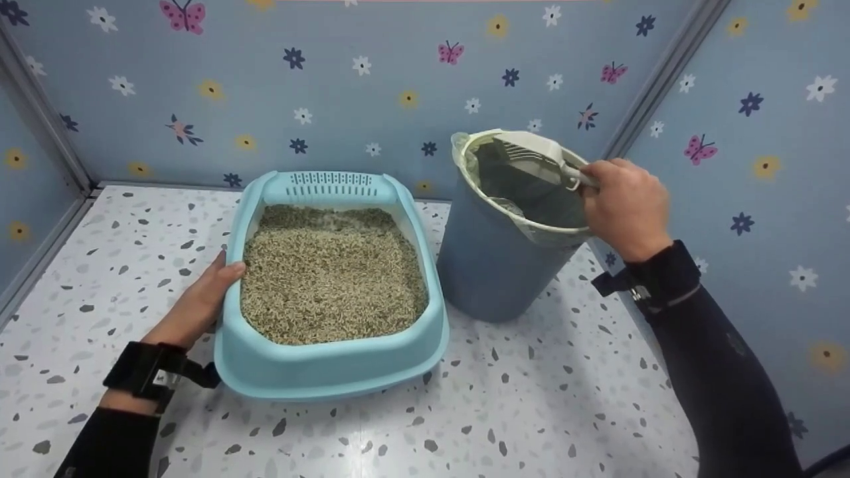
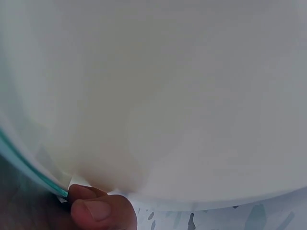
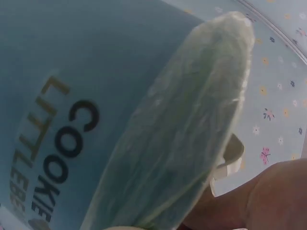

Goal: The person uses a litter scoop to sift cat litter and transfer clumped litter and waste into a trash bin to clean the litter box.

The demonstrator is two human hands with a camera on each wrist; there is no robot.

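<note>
A light-blue litter box (image 1: 332, 372) holds brownish litter pellets (image 1: 332, 285). My left hand (image 1: 202, 299) grips its left side, thumb on the rim; in the left wrist view the fingers (image 2: 105, 213) curl at the edge of the pale box wall. To the right stands a blue bin (image 1: 491, 272) with a thin liner (image 3: 177, 115) folded over its rim. A pale slotted litter scoop (image 1: 534, 149) lies across the bin's mouth, its handle held in my right hand (image 1: 627, 206) at the right rim. Whether the scoop carries anything is hidden.
Behind the box and bin rises a blue wall (image 1: 358, 119) printed with flowers and butterflies. Another such wall (image 1: 764, 186) stands close on the right. The floor (image 1: 465, 411) is white with grey speckles.
</note>
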